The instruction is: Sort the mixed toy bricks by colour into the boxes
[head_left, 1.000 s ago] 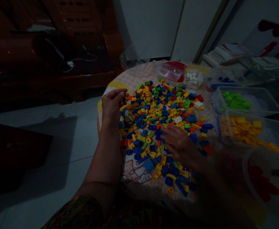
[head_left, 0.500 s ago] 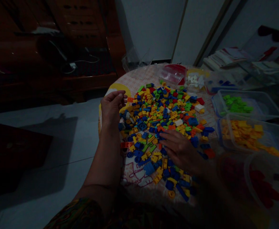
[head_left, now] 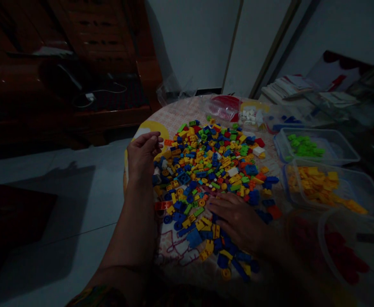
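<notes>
Five containers (head_left: 343, 158), all beyond or to the right of the right hand (head_left: 238, 217), hold one colour apiece as I watch by remote camera: one batch each of green bricks (head_left: 305, 146), yellow bricks (head_left: 315, 181), red bricks (head_left: 343, 256), blue bricks (head_left: 288, 120) and white bricks (head_left: 250, 116). Between and beyond the two hands, one mixed heap of loose bricks (head_left: 201, 174) spreads over the table (head_left: 170, 111), too crowded for me to number; by my judgement, more remain loose than boxed. Left hand (head_left: 142, 155) hangs at the heap's left edge, fingers half curled toward the thumb; I see no brick in it but cannot be sure. The right hand lies palm down over the near bricks, fingers mostly extended, its underside hidden, so I cannot tell whether it has hold of one.
</notes>
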Tool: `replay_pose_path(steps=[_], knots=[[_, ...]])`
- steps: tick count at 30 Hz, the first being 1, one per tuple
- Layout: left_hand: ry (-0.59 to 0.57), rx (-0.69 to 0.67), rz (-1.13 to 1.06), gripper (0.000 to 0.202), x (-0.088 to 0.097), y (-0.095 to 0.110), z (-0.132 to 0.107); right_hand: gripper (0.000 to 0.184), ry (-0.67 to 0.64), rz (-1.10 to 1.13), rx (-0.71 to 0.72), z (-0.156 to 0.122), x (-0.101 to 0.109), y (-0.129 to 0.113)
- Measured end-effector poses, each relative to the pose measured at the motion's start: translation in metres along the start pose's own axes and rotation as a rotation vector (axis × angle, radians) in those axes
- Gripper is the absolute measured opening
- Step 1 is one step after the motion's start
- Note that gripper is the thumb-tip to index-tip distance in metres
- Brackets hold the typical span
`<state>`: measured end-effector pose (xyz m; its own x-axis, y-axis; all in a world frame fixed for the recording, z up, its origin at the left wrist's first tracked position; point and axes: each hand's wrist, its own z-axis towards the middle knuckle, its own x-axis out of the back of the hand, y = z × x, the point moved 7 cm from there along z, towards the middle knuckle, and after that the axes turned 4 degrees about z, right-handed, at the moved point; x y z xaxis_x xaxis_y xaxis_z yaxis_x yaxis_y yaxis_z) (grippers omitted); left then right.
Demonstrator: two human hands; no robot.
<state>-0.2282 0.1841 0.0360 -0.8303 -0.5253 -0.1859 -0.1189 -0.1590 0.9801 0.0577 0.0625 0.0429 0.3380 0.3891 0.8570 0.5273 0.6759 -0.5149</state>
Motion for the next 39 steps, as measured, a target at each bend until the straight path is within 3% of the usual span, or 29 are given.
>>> replay_pose_path(steps=[5, 10, 14, 18, 22, 26, 32, 39], knots=[[0.0, -0.006, 0.003, 0.021, -0.001, -0.003, 0.0, 0.041, 0.128, -0.031, -0.108, 0.022, 0.018, 0.019], [-0.009, -0.004, 0.005, 0.024, -0.002, -0.001, -0.002, 0.045, 0.164, -0.074, -0.175, 0.055, 0.007, 0.041], [0.003, 0.002, 0.013, 0.024, -0.001, 0.001, -0.004, 0.041, 0.086, -0.053, -0.082, 0.058, -0.008, 0.033], [0.035, -0.007, 0.028, 0.025, 0.002, 0.003, -0.004, 0.029, 0.071, 0.002, -0.009, 0.052, -0.003, 0.02], [0.038, -0.017, 0.006, 0.022, 0.001, 0.004, -0.004, 0.039, 0.064, -0.035, 0.015, 0.071, 0.0, 0.012], [0.037, -0.002, 0.003, 0.02, 0.0, 0.003, -0.005, 0.049, -0.019, -0.078, 0.05, 0.096, -0.012, -0.001], [0.091, -0.033, -0.01, 0.022, 0.01, 0.007, -0.002, 0.037, -0.07, 0.0, 0.162, 0.075, -0.013, -0.015], [0.282, -0.046, -0.059, 0.024, 0.05, 0.005, 0.013, 0.031, -0.027, 0.028, 0.153, 0.049, 0.005, -0.014]])
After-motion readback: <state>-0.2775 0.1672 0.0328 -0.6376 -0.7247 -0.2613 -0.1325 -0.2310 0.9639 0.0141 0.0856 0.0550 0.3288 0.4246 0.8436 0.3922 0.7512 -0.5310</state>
